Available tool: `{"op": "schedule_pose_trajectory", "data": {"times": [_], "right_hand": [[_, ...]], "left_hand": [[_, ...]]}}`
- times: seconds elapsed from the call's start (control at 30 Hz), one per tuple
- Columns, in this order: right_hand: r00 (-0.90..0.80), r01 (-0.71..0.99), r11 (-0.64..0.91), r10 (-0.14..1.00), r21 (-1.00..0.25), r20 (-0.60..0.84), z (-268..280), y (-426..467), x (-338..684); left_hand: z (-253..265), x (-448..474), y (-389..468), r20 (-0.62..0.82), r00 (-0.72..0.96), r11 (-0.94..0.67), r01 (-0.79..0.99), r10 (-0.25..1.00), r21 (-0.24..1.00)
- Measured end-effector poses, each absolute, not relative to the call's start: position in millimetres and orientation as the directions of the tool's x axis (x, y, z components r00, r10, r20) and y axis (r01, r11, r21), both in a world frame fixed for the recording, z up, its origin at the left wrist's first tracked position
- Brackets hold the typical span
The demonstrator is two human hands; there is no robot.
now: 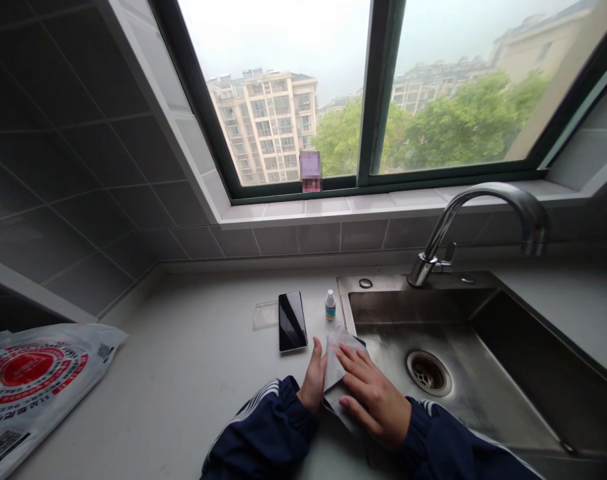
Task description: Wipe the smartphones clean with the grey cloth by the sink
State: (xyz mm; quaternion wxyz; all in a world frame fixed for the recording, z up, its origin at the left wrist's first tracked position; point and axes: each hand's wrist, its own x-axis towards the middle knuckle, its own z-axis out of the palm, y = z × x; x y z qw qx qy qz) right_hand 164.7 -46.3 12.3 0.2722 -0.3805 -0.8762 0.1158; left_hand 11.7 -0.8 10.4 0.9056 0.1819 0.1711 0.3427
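Beside one sink [403, 303], two hands [312, 381] [376, 400], left around, right flat on one grey cloth [333, 372], near one bottle [330, 309]

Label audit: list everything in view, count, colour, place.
Flat counter: 1, white, foreground
Glass window: 1, green frame, back
Wall tiles: many, grey, walls
Buildings: several, beige, outside
Trees: several, green, outside
Rectangular steel sink: 1, silver, right
Curved metal faucet: 1, silver, behind sink
Printed plastic bag: 1, white/red, left
Rectangular phone: 1, black, counter
Plastic case: 1, clear, left of phone
Small bottle: 1, white/blue, right of phone
Thin cloth: 1, grey, by sink
Flat item: 1, dark, under cloth
Left hand: 1, against cloth
Right hand: 1, on cloth
Striped sleeves: 2, navy, forearms
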Motion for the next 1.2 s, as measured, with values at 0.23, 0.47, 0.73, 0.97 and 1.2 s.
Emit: {"op": "schedule_pose_trajectory", "data": {"times": [0.23,0.47,0.73,0.97,1.2], "right_hand": [[-0.661,0.542,0.76,0.649,-0.357,0.377,19.3,-53.4,154.7],[-0.529,0.685,0.647,0.758,-0.336,0.382,16.4,-45.0,162.3],[-0.422,0.796,0.529,0.834,-0.295,0.356,14.8,-38.9,166.3],[-0.437,0.789,0.543,0.825,-0.288,0.358,13.3,-37.9,167.0],[-0.553,0.682,0.659,0.749,-0.319,0.366,17.5,-50.2,151.0]], "left_hand": [[6.0,7.2,-0.8,-0.29,0.658,0.709,-0.56,0.695,0.428],[0.0,7.2,0.2,-0.105,0.733,0.686,-0.563,0.672,0.462],[4.5,9.0,0.5,-0.04,0.742,0.643,-0.55,0.669,0.533],[4.4,7.0,-1.6,-0.072,0.756,0.666,-0.523,0.651,0.532],[5.1,7.1,-3.3,-0.231,0.648,0.666,-0.575,0.725,0.475]]}}
